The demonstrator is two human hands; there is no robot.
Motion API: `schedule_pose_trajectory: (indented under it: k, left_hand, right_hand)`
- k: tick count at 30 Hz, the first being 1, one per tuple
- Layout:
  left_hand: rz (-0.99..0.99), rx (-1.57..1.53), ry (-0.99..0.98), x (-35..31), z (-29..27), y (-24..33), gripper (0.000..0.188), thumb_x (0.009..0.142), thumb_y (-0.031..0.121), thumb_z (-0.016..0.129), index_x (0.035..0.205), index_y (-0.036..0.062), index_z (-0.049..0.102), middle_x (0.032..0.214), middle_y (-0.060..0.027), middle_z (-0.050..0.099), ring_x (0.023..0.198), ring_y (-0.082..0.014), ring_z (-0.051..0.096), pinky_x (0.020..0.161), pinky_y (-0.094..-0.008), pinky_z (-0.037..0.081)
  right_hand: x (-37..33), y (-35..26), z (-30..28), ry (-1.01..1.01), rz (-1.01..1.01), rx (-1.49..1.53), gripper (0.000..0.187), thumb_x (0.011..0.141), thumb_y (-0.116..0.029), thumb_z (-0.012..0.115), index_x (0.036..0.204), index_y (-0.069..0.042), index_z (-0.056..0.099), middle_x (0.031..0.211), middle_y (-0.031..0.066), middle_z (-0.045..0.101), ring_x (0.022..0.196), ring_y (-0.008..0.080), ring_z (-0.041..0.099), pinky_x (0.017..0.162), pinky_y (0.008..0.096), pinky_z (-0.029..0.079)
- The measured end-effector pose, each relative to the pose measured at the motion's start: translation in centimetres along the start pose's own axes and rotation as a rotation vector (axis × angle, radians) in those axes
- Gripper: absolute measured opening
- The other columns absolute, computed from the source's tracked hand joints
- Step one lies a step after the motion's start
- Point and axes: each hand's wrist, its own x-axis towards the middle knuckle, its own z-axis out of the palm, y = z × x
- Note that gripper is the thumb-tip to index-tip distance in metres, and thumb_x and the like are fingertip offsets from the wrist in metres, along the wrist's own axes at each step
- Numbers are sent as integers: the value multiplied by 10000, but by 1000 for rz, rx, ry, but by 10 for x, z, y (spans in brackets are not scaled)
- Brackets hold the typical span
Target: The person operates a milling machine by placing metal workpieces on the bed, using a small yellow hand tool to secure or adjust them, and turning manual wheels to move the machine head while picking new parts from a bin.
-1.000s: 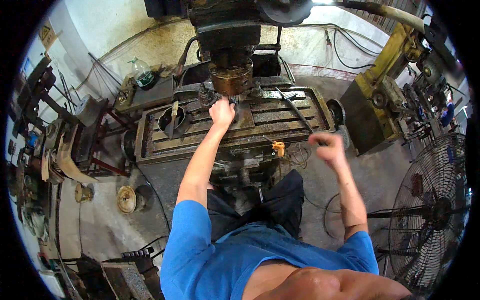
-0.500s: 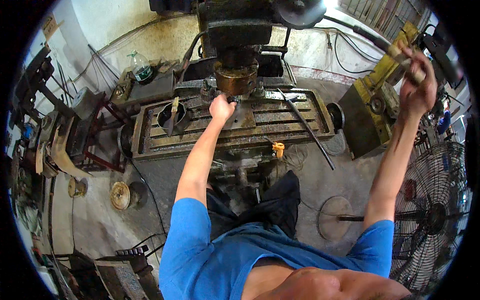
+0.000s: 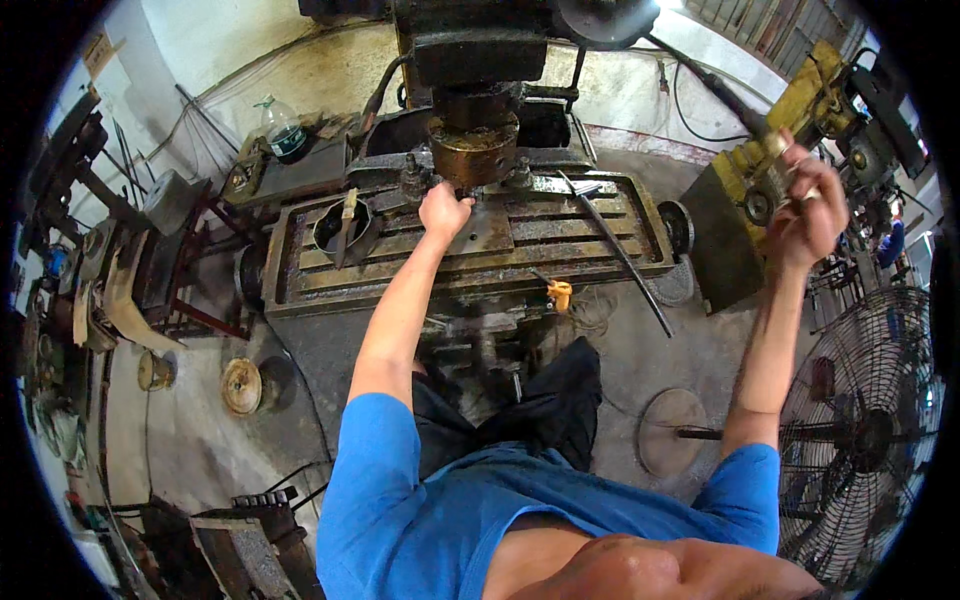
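Note:
My left hand (image 3: 444,212) is closed just below the brownish spindle head (image 3: 474,147) of a large machine. Its fingers curl at a small dark part on the slotted worktable, mostly hidden by the hand. Raised at the right, my right hand (image 3: 810,215) is somewhat blurred, its fingers curled round the end of a long dark lever (image 3: 722,90) that slants down from the machine's top. A metal pot (image 3: 362,232) with a brush (image 3: 347,225) across it stands on the worktable (image 3: 370,284), left of my left hand.
A long metal bar (image 3: 625,255) lies across the worktable's right side and sticks out past its front edge. An orange-yellow object (image 3: 559,294) hangs at the front. A caged fan (image 3: 870,430) stands at right, a yellow-green machine (image 3: 715,225) behind it. A plastic bottle (image 3: 284,133) sits back left.
My right hand has moved a little left and down, together with the lever's end. My left hand stays below the spindle head.

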Motion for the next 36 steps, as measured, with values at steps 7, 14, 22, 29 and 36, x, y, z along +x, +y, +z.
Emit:
schedule_pose_trajectory:
  k: [7,14,22,29,36]
  left_hand:
    - [4,-28,-23,0,-2,-9,339,618,310,734,726,10,618,754,-180,624,755,-333,607,658,-413,481]
    - [38,-3,36,-3,-1,2,337,606,299,738,724,8,616,739,-171,625,735,-326,609,646,-416,482]
    - [20,-2,51,-8,-7,5,321,622,286,736,727,3,624,740,-175,623,736,-330,608,640,-417,480]
    - [-41,15,-56,-4,-6,0,351,636,295,730,801,5,622,806,-176,627,797,-328,605,675,-414,479]
    - [112,-299,-80,-7,-12,-26,354,701,185,679,983,-10,590,766,-165,629,702,-271,616,605,-376,472]
  right_hand:
    - [-7,7,4,20,-9,0,333,661,-146,422,842,104,547,660,91,473,799,260,551,946,562,332]
    - [21,-10,2,26,19,-46,316,670,-64,379,856,136,536,673,101,480,753,232,538,948,548,336]
    - [-29,6,4,96,67,7,333,606,-134,426,815,98,541,661,90,490,823,273,553,971,566,291]
    - [-32,9,7,106,47,20,334,587,-100,406,820,90,552,644,76,476,838,280,555,966,564,296]
    - [-38,8,8,134,100,102,336,557,-75,402,799,95,559,658,108,506,832,285,558,982,560,275]
